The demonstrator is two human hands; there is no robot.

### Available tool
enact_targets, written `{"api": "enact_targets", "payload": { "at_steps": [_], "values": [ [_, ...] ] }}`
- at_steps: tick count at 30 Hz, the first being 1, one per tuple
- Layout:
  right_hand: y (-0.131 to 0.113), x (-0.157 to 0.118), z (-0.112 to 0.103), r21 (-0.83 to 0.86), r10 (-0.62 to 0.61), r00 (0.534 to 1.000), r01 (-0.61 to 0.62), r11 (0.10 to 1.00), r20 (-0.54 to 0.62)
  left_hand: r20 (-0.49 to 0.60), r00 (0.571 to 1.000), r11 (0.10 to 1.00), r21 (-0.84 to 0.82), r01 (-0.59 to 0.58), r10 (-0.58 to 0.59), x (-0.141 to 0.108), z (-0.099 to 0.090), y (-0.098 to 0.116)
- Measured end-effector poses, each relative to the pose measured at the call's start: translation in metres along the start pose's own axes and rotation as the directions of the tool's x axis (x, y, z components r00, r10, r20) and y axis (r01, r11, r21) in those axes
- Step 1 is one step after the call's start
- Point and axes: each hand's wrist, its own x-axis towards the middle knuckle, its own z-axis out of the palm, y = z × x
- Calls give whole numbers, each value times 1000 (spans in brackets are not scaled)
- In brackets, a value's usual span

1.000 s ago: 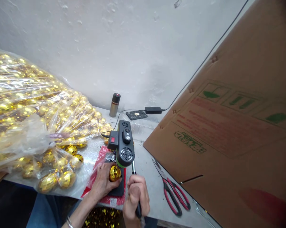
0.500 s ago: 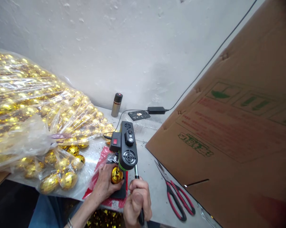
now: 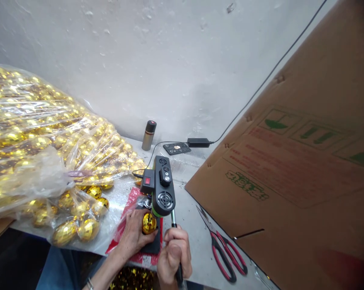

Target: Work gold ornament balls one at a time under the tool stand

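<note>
Gripping black handle, right hand sits between gold ball and scissors

The only view comes from the wearer's head, above and behind the left fingers and the right fingers, looking forward and steeply down past them. Both sets show low, near the middle, at close arm's reach, with the left forearm rising from the bottom edge. The view takes in the desk around the fingers and the wall beyond them, which fills the upper part. Left of the fingers, the bag runs out of the frame; right of them, a carton looms close, cut by the edge. A trouser leg shows nearer the wearer.
</note>
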Motion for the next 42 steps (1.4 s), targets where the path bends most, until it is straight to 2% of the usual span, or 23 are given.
{"api": "enact_targets", "payload": {
  "at_steps": [6, 14, 18, 22, 26, 28, 30, 31, 33, 36, 38, 40, 42],
  "values": [
    [2, 0, -3, -4, 18, 998, -18, 1000, 67, -2, 1000, 1000, -14, 13, -13, 1, -1, 1],
    [9, -2, 1, -14, -29, 1000, 29, 999, 10, 25, 999, 999, -40, 26, -25, 3, -2, 1],
    [21, -15, -1, -21, -95, 993, 97, 995, 65, 30, 998, 997, -45, 55, -53, 4, -2, 5],
    [34, -22, -1, -48, -145, 988, 148, 988, 53, 40, 998, 997, -49, 59, -57, 3, -4, 9],
    [28, -11, -5, -18, -187, 976, 190, 982, 110, 37, 997, 997, -49, 65, -63, 5, -3, 11],
    [14, 4, -10, -15, -117, 986, 120, 993, 121, 16, 998, 997, -48, 64, -63, 6, -2, 11],
    [-4, 24, -14, -14, 29, 992, -27, 1000, 122, 2, 998, 997, -51, 65, -65, 5, -1, 9],
    [-13, 35, -15, -21, 115, 982, -113, 993, 153, 3, 998, 996, -57, 63, -63, 3, -1, 7],
    [-28, 55, -15, -8, 179, 970, -180, 984, 166, 24, 998, 996, -76, 53, -52, -7, 0, 2],
    [-36, 69, -11, 7, 195, 970, -198, 980, 144, 71, 997, 996, -91, 10, -3, -29, -2, -8],
    [-34, 65, -7, 28, 167, 981, -171, 985, 102, 50, 998, 997, -70, -33, 36, -37, -9, -14],
    [-30, 56, -4, 48, 136, 988, -140, 989, 74, -43, 998, 999, 7, -48, 48, -30, -26, -18],
    [-26, 47, -4, 50, 134, 988, -137, 989, 73, -162, 987, 986, 164, 15, 12, -8, -51, -21]
  ]
}}
